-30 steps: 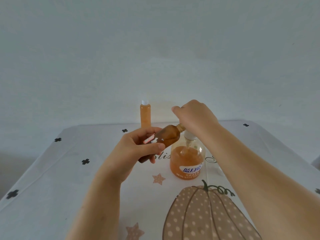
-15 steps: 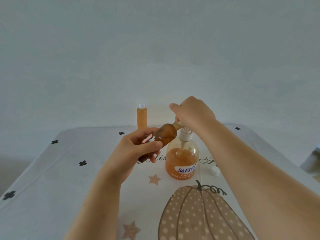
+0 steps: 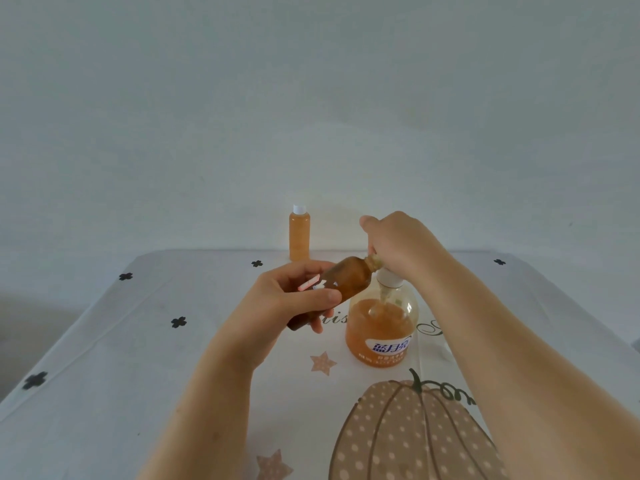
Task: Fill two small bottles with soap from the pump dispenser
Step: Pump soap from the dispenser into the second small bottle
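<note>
My left hand (image 3: 277, 299) grips a small brown bottle (image 3: 346, 277), tilted with its open neck up and to the right, against the pump's spout. My right hand (image 3: 398, 242) is curled over the pump head of the round soap dispenser (image 3: 381, 327), which holds orange soap and carries a blue label. The pump head itself is hidden under my fingers; its white collar (image 3: 389, 280) shows below them. A second small bottle (image 3: 299, 237), filled with orange soap and capped in white, stands upright at the table's far edge.
The table (image 3: 138, 341) wears a white cloth with black clovers, stars and a big pumpkin print (image 3: 415, 434) in front of the dispenser. A small white cap (image 3: 444, 350) peeks out beside my right forearm. A plain wall stands behind.
The view shifted slightly. My right hand stays on the pump and my left hand keeps the brown bottle's neck at the spout; the collar shows more than one second ago.
</note>
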Available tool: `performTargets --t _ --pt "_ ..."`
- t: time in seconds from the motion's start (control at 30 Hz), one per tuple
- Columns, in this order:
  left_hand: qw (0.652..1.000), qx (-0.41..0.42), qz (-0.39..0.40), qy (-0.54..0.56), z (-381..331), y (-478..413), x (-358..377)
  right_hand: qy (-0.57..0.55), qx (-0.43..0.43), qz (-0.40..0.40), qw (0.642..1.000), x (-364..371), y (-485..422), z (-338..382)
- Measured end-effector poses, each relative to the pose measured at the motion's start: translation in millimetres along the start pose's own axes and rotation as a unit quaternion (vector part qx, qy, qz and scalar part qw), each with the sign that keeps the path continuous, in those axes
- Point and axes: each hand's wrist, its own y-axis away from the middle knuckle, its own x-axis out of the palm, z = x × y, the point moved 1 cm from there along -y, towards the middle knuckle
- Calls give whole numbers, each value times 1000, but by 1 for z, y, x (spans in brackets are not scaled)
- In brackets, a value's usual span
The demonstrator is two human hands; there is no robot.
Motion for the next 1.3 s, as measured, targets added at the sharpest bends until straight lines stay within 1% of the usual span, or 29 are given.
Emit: performTargets --t 0.13,0.27,0.53,0.8,0.97,1.17,1.3 --pt "1000 -2 1 -6 1 -1 -1 -1 -5 -9 1000 2 -1 -1" --pt "1000 -5 2 -7 0 1 0 -33 8 -19 999 1 3 -1" --pt "1000 19 3 10 1 1 4 -17 14 4 1000 -18 14 11" --pt "1000 28 -4 2 3 0 2 1 3 -11 1000 -16 15 10" --pt "1000 24 -1 -2 4 -2 2 0 -5 -30 1000 -12 9 5" --pt "1000 1 5 -1 7 -4 0 -15 -4 -33 999 1 3 0" --pt "1000 4 3 1 6 -3 1 -25 -4 -38 999 0 5 0"
